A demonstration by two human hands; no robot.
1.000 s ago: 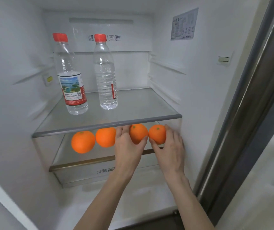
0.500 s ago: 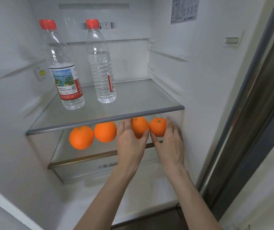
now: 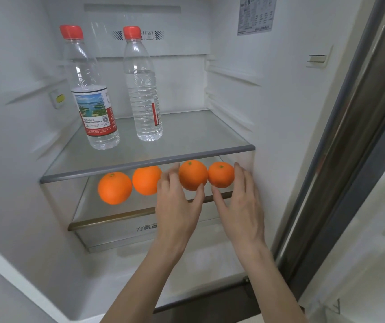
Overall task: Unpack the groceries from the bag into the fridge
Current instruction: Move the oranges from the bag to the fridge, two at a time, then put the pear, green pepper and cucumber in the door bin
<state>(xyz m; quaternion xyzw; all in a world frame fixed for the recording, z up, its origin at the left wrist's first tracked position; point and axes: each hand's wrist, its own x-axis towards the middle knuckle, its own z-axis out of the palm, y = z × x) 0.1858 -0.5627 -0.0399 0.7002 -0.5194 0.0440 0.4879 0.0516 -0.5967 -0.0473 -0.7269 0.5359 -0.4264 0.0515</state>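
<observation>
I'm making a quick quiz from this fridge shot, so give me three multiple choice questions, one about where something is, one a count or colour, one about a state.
1. Where do the two water bottles stand?
A. on the lower shelf
B. on the upper glass shelf
C. in the door
2. How many oranges are in the fridge?
A. two
B. three
C. four
3. How are the hands on the two rightmost oranges?
A. fingers spread, loose around them
B. fists clenched
C. away from them

Answers:
1. B: the labelled bottle and the plain bottle stand on the upper glass shelf.
2. C: four oranges line the lower shelf.
3. A: the left hand and right hand have open fingers at the fruit.
</observation>
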